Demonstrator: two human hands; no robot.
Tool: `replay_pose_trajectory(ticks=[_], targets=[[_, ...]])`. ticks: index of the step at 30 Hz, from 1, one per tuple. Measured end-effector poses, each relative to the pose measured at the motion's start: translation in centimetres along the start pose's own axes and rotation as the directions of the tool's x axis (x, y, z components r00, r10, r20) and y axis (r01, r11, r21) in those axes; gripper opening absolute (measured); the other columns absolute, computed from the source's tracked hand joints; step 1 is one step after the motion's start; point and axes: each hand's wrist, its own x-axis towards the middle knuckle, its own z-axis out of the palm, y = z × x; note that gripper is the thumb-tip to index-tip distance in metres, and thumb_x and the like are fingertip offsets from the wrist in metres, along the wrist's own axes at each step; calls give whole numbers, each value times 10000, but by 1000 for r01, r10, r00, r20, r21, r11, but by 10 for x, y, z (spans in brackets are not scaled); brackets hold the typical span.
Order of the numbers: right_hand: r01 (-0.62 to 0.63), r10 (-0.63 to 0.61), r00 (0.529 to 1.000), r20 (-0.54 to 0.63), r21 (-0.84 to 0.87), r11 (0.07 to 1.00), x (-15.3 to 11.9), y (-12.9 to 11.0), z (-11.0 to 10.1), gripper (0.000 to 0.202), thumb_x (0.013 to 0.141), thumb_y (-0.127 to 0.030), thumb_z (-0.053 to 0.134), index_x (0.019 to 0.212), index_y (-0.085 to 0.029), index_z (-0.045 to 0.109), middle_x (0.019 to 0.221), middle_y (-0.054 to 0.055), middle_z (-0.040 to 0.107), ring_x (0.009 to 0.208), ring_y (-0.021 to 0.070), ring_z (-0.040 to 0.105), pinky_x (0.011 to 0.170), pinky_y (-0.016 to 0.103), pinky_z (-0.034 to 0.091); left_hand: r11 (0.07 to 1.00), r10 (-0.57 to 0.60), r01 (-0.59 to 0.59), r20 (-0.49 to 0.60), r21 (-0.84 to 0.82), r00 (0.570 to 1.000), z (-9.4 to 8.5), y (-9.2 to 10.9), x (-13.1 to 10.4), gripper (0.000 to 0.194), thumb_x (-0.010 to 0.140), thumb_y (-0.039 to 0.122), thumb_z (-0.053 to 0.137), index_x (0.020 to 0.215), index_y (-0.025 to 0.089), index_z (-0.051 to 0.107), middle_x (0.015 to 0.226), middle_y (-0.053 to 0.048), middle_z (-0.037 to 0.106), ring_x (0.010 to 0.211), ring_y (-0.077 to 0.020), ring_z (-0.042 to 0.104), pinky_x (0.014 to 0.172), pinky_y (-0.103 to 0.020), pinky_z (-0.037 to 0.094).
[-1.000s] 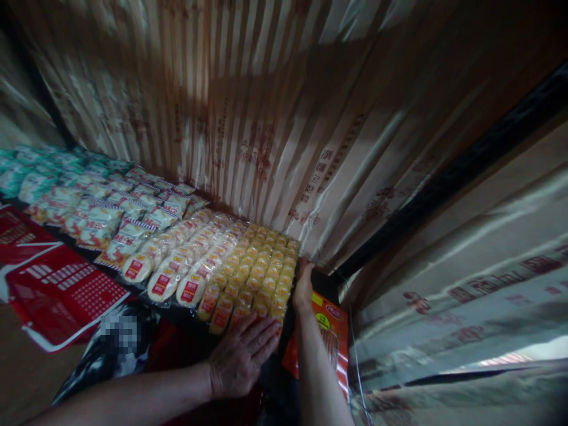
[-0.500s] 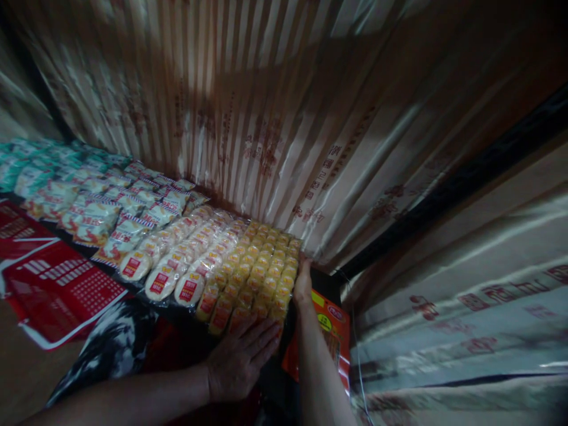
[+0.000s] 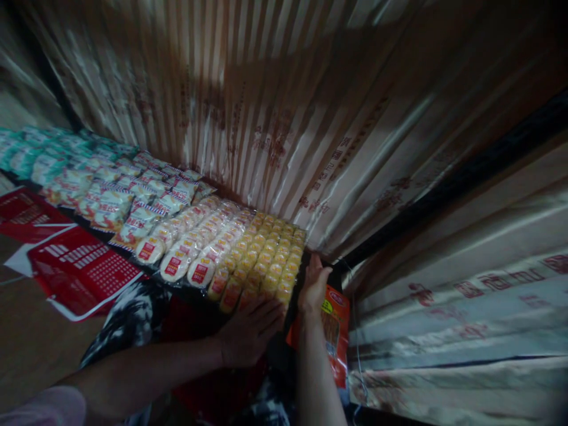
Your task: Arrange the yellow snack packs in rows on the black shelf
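Rows of small yellow wrapped snack cakes stand packed together on a dark shelf. My left hand lies flat against the front of these rows, fingers stretched out and holding nothing. At their right side my right hand is upright and open, thumb apart, with a narrow dark gap between it and the cakes. Left of the yellow rows are columns of white round wrapped pastries with red labels. An orange snack packet lies partly behind my right forearm.
White snack bags and green bags fill the shelf farther left. Red plastic baskets sit below at the left. A pleated printed curtain hangs behind, and a dark pole slants at the right.
My right hand has shifted off the side of the yellow cakes, its thumb now spread. My left hand stays at their front. The view has swung slightly left.
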Motion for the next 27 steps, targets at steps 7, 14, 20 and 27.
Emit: replay_pose_trajectory(ticks=[7, 14, 20, 27], targets=[[-9, 7, 1000, -16, -121, 993, -92, 3, -19, 776, 877, -676, 176, 1462, -187, 319, 1556, 29, 243, 1440, 168, 187, 1194, 366, 104, 998, 31, -26, -96, 50, 995, 6, -1, -5, 461, 918, 228, 434, 1355, 81, 439, 1487, -116, 374, 1436, -251, 178, 1171, -441, 211], [-65, 62, 998, -21, -224, 972, -135, 20, -10, 827, 854, -694, 183, 1494, -172, 228, 1569, 30, 185, 1446, 171, 162, 1187, 371, 124, 992, 99, -90, -116, 88, 988, 14, -2, -5, 444, 952, 266, 427, 1348, 65, 442, 1416, -135, 463, 1382, -237, 310, 1150, -428, 269], [-37, 38, 999, -1, -258, 965, -137, 17, -5, 862, 835, -713, 197, 1494, -158, 226, 1566, 61, 192, 1442, 181, 180, 1181, 379, 133, 988, 118, -93, -210, 125, 971, 24, -2, -8, 368, 941, 213, 430, 1260, 64, 538, 1385, -151, 497, 1364, -278, 353, 1129, -493, 298], [-31, 14, 998, -57, -303, 953, -139, 16, -7, 879, 827, -720, 189, 1479, -136, 265, 1554, 78, 229, 1434, 181, 210, 1180, 386, 134, 986, 98, -58, -261, 158, 960, 31, -2, -15, 390, 943, 212, 404, 1282, 57, 519, 1367, -164, 515, 1346, -267, 386, 1122, -497, 315]])
